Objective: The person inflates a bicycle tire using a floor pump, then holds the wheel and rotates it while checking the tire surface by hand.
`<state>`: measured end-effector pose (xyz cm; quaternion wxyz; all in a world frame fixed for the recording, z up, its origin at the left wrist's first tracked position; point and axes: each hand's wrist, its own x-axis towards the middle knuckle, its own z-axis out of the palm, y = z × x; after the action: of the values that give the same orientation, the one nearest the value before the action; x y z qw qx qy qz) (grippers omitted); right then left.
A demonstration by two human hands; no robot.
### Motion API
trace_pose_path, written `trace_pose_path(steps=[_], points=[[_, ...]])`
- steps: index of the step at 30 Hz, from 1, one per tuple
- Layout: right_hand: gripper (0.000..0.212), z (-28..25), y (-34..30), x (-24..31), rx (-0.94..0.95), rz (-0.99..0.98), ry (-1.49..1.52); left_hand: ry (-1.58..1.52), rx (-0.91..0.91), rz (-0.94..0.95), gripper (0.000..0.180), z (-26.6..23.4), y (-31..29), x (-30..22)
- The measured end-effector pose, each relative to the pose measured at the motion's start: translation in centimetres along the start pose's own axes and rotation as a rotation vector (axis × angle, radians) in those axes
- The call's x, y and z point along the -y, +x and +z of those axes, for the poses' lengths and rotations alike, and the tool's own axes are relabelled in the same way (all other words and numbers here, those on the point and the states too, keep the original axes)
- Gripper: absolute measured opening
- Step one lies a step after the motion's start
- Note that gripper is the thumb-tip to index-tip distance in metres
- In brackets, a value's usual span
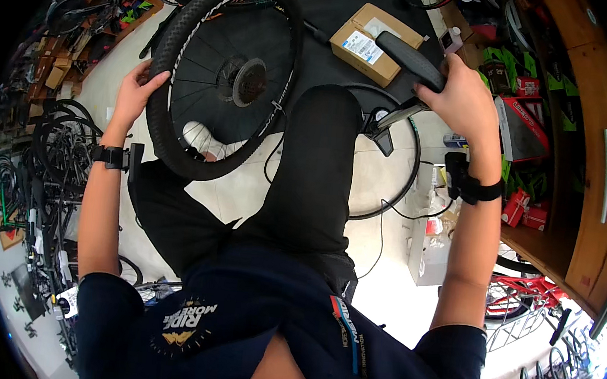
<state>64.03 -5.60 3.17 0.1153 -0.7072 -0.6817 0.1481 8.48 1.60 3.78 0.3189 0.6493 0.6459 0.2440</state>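
Note:
A bicycle wheel with a knobby black tyre [160, 115] stands tilted in front of me on the left, a cassette [250, 81] at its hub. My left hand [136, 94] is closed on the tyre's left side, thumb on the tread; the fingers behind are partly hidden. On the right, my right hand [462, 95] wraps round the black handle [409, 58] of a floor pump. The pump's shaft slants down to a gauge and foot [383, 141] beside my knee. A thin black hose runs near the wheel's valve [277, 105]; whether it is attached is unclear.
A cardboard box [355, 58] lies on the black mat [314, 64] beyond the pump. A thin black ring [417, 163], like a tyre, lies around the pump's foot. Wooden shelving [600, 143] with boxes stands at right. Bicycle parts crowd the left wall.

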Motion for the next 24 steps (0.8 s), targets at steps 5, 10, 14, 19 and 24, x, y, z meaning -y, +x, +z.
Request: trace_pose_path(steps=[5,10,14,19,24], points=[[0.042,-2.0,0.5,1.2,0.024,-0.055,0.071,-0.015,0.006,-0.007,0.061,0.3,-0.3,-0.9],[0.04,-3.8,1.1,4.8,0.143,-0.044,0.088,-0.111,0.029,0.103,0.063,0.8,1.9,1.0],[0.038,-4.0,2.2,5.0,0.078,-0.005,0.073,-0.182,0.037,0.182,0.056,1.4,4.3,1.2],[0.038,-6.6,4.2,6.6,0.106,0.072,-0.001,-0.181,0.075,0.108,0.062,-0.4,7.6,-0.5],[0.046,-11.0,4.8,6.9,0.172,0.236,-0.018,0.332,0.115,0.095,0.06,-4.2,9.5,-8.6]])
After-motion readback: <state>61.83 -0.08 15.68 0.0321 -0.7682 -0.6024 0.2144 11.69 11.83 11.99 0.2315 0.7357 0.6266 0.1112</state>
